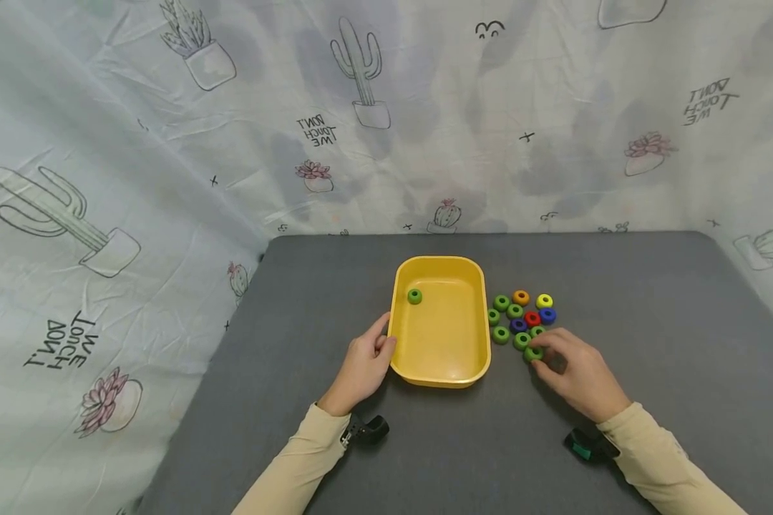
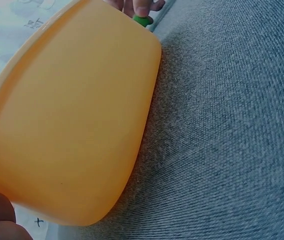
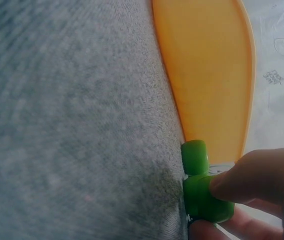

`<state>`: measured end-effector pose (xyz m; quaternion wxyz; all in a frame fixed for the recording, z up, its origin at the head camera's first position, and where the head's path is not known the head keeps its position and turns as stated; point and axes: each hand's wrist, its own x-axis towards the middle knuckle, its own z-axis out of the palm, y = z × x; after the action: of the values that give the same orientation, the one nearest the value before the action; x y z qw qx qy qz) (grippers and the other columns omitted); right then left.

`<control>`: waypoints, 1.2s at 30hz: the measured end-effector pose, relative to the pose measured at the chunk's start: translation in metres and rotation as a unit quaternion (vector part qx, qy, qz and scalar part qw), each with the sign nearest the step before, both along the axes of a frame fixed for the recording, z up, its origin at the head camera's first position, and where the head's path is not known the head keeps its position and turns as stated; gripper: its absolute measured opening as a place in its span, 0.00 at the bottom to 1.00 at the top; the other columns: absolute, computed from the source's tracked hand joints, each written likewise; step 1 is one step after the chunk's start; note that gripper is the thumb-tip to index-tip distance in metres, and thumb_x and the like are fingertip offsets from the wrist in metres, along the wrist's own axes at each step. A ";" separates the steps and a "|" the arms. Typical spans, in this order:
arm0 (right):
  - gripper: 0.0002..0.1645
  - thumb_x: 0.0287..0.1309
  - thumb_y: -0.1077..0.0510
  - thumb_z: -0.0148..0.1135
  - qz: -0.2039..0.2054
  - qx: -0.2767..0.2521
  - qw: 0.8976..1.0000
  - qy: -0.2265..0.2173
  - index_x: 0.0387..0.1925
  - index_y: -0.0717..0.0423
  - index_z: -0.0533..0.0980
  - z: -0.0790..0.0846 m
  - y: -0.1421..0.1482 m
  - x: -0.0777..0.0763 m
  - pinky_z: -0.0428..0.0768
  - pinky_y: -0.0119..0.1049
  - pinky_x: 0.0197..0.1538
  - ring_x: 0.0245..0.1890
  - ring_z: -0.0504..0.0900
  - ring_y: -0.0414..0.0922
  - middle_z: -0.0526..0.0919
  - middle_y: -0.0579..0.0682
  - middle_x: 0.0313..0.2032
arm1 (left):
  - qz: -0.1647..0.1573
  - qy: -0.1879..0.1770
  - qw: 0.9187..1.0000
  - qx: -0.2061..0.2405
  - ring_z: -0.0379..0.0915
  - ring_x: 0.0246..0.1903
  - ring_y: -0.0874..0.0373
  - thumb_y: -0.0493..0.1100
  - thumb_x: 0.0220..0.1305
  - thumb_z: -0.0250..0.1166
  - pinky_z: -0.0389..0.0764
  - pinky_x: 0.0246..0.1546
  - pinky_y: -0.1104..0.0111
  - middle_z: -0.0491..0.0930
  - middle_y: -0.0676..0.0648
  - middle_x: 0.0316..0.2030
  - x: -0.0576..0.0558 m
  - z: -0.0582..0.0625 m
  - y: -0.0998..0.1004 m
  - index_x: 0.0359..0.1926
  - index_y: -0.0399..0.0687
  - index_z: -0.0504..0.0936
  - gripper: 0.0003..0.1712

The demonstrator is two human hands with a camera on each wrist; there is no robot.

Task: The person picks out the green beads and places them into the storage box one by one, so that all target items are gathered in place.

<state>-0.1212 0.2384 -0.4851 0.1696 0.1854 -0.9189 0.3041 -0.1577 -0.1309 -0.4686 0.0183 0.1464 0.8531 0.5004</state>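
**While one hand holds the tray, the other pinches a green ring**

As the left hand point(image 1: 363, 366) keeps to the near part of the yellow tray's point(image 1: 441, 340) left side, its thumb laps the rim and its other fingers meet the outer wall, a hold that probably steadies the tray on the grey bench point(image 1: 470, 458). Right of the tray, the right hand point(image 1: 580, 373) grips a pinched green ring point(image 1: 533, 354) between thumb and fingers; the right wrist view shows the thumb pressing its side, perhaps because so small a piece leaves room only for fingertips. Inside the tray, towards its far left, lies a lone green ring point(image 1: 415, 296). The loose rings sit bunched just right of the tray, likely to keep them within the right hand's reach: more greens, with an orange ring point(image 1: 521, 297), a yellow ring point(image 1: 544, 301), a red ring point(image 1: 532, 318) and two blues.

Some things stay hard to read. The ends of the left fingers vanish behind the tray's wall, and the left wrist view cuts them off at its corner. The right fingers partly cover one green ring beside the pinched one. Whether the pinched ring touches the bench is unclear.
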 end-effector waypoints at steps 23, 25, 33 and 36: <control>0.22 0.49 0.69 0.79 0.006 -0.031 0.999 0.040 0.46 0.52 0.84 0.019 -0.014 -0.018 0.78 0.34 0.30 0.30 0.78 0.36 0.83 0.45 0.42 | 0.004 -0.003 1.000 -0.010 0.59 0.17 0.67 0.39 0.80 0.55 0.63 0.24 0.74 0.68 0.54 0.21 -0.001 0.004 0.002 0.79 0.39 0.63 0.31; 0.22 0.50 0.69 0.79 0.008 -0.035 0.999 0.035 0.47 0.52 0.84 0.022 -0.018 -0.022 0.80 0.36 0.30 0.30 0.79 0.35 0.83 0.45 0.42 | 0.004 -0.002 1.000 -0.008 0.59 0.17 0.67 0.39 0.80 0.55 0.64 0.24 0.74 0.68 0.54 0.21 -0.001 0.004 0.002 0.78 0.39 0.64 0.31; 0.18 0.54 0.66 0.78 0.031 -0.048 0.998 0.025 0.48 0.55 0.85 0.041 -0.038 -0.039 0.81 0.38 0.32 0.31 0.81 0.40 0.82 0.47 0.42 | 0.002 -0.005 1.000 -0.003 0.59 0.16 0.66 0.39 0.80 0.55 0.64 0.23 0.73 0.68 0.53 0.21 0.000 0.003 0.002 0.79 0.40 0.63 0.31; 0.16 0.56 0.65 0.77 0.044 -0.054 0.997 0.016 0.47 0.55 0.85 0.049 -0.047 -0.048 0.81 0.36 0.32 0.30 0.80 0.42 0.82 0.47 0.41 | 0.003 -0.007 1.000 -0.003 0.59 0.17 0.67 0.39 0.80 0.55 0.64 0.24 0.73 0.68 0.54 0.21 0.001 0.003 0.002 0.79 0.40 0.63 0.31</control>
<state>-0.1689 0.1916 -0.4364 0.1804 0.2210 -0.8891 0.3579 -0.1568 -0.1289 -0.4655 0.0230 0.1399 0.8548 0.4992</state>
